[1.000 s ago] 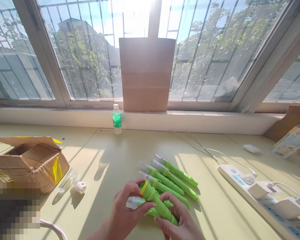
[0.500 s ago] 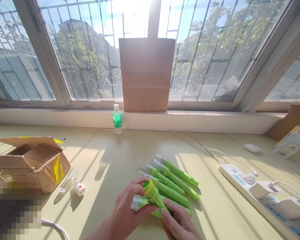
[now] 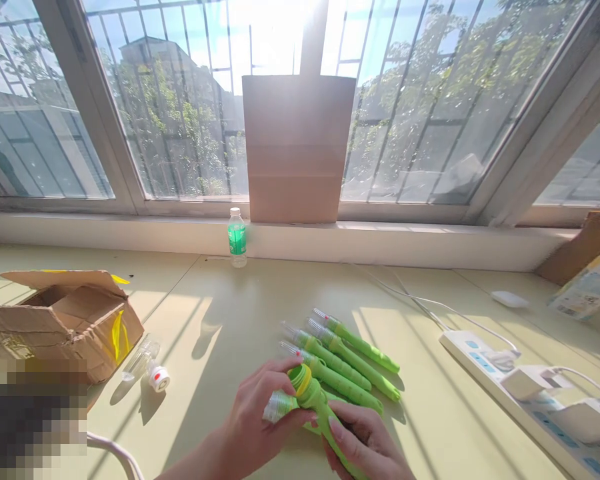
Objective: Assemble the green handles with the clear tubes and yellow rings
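Note:
My right hand (image 3: 363, 447) is wrapped round the shaft of a green plastic stick (image 3: 325, 417) with a yellow ring at its open top. My left hand (image 3: 257, 423) pinches that top end and also holds a clear cap piece (image 3: 279, 405) under its fingers. Just beyond, three matching green sticks (image 3: 345, 357) with clear tips lie side by side on the pale green table (image 3: 220, 313); another lies partly hidden under my hands.
An open cardboard box (image 3: 65, 323) sits at the left, with a clear tube and red-dotted cap (image 3: 147, 367) beside it. A small green-labelled bottle (image 3: 237, 238) stands by the windowsill. A white power strip (image 3: 525, 393) with plugged chargers lies at the right.
The stick in my hands has tipped more upright, so its open yellow-ringed end faces up. My hands stay in nearly the same place; the view has shifted slightly.

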A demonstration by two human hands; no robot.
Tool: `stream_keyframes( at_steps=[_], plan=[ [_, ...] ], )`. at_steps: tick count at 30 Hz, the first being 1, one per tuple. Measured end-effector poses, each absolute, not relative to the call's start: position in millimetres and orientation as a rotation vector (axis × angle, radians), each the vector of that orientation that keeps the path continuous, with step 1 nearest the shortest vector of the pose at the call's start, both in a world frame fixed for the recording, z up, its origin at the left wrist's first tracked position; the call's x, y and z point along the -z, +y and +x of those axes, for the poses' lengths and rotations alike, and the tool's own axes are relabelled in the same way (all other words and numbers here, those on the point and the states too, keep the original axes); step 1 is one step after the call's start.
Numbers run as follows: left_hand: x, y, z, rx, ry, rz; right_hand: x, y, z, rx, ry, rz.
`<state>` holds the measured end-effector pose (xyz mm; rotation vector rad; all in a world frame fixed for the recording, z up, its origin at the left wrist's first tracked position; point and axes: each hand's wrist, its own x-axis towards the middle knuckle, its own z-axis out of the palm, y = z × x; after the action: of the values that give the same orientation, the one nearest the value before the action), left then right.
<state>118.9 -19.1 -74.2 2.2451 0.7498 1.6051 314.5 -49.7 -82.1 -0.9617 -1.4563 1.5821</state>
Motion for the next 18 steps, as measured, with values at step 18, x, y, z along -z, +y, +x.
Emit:
stream_keyframes(
  at_steps=[18],
  plan=[
    [76.1,-20.7,120.1,-1.592,0.664,2.129,74.1,-54.5,316.4,-1.707,-1.216,-0.942]
  ],
)
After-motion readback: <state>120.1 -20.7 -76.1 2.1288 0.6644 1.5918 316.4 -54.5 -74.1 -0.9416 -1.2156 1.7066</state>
